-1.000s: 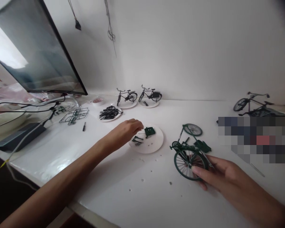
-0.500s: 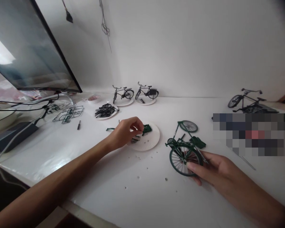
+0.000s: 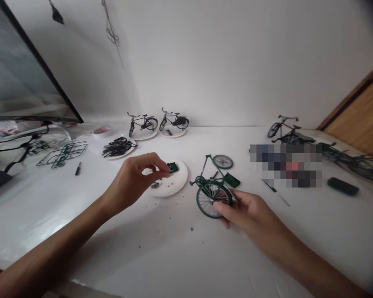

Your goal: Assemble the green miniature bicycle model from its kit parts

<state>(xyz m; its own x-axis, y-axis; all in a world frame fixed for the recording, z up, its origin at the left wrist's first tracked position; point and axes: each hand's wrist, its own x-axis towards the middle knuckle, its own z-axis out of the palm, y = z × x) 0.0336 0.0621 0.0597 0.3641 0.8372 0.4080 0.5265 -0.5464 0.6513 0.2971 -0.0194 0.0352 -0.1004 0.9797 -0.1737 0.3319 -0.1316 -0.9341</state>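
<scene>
Green bicycle (image 3: 214, 184) sits in the right hand (image 3: 250, 209), thumb and fingers closed on its wheel (image 3: 211, 201), as the left hand (image 3: 135, 176) pinches fingertip-tight above the plate (image 3: 178, 184), any catch unclear.

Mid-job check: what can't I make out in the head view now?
All in the head view:
- Hidden: part of the round white paper plate, behind the left hand.
- Hidden: part of the right hand, behind the green spoked model-bicycle wheel.
- Too small: what, if anything, the left hand's fingers pinch.
- Blurred: whatever the pixelated patch covers.
- Cut off: the black-framed flat monitor, by the left edge.
</scene>
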